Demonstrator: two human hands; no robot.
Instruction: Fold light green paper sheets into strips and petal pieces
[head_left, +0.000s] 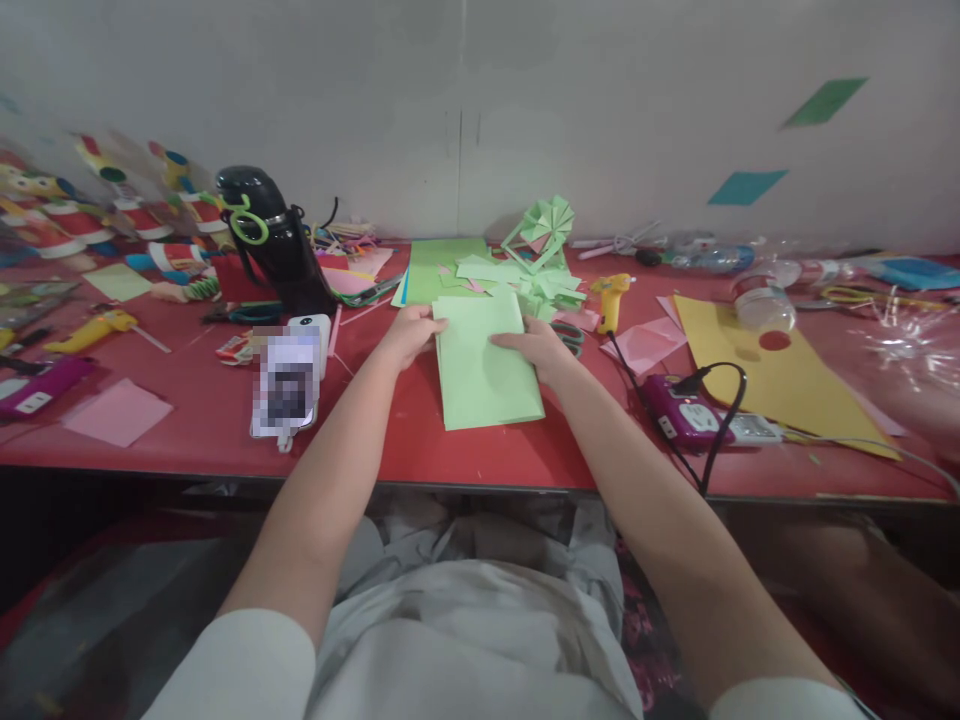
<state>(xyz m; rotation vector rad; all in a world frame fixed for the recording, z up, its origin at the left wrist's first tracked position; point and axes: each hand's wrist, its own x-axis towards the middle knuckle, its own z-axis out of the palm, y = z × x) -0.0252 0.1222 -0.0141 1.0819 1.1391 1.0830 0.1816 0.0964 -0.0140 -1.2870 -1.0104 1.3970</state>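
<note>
Between my two hands is a folded sheet of light green paper (pixel 487 375), its layers showing at the left edge. My left hand (pixel 411 335) pinches its upper left edge. On the right side, my right hand (pixel 534 348) grips the paper with the thumb lying on top and the other fingers behind it. Just beyond are green paper scraps (pixel 491 270) and a folded green paper wheel shape (pixel 547 228). A pair of scissors (pixel 568 338) lies partly hidden behind my right hand.
At left stand a black bottle (pixel 277 240) and a phone (pixel 289 375). To the right are a yellow glue gun (pixel 613 300), a purple power strip (pixel 686 412) with black cables, yellow card (pixel 780 380) and a plastic bottle (pixel 761 300). Paper figures (pixel 142 215) crowd the far left.
</note>
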